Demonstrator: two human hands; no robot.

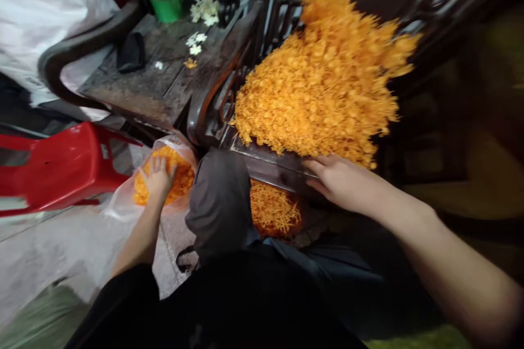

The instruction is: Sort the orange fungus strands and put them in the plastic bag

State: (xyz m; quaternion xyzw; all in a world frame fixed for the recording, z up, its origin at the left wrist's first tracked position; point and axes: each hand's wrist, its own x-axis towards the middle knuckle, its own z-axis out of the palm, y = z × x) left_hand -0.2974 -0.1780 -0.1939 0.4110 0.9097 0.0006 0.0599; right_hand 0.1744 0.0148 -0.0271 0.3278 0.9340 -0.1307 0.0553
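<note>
My left hand (pixel 158 177) rests with spread fingers on orange flowers (pixel 183 180) inside a clear plastic bag (pixel 126 199) on the floor. On a dark wooden bench (pixel 266 166) lies a large heap of orange flowers (pixel 319 87). At the bench's front edge, my right hand (pixel 327 177) touches the wood beside the heap, its fingers apart and nothing visible in them. Below the bench, between my legs, is another pile of orange strands (pixel 274 210).
A red plastic chair (pixel 61 166) stands at the left. Green tape (pixel 166 4), white flowers (pixel 204 11) and a black pouch (pixel 131 53) lie on a wooden seat (pixel 139 87). A white sack (pixel 49 16) is behind the curved armrest (pixel 61 60).
</note>
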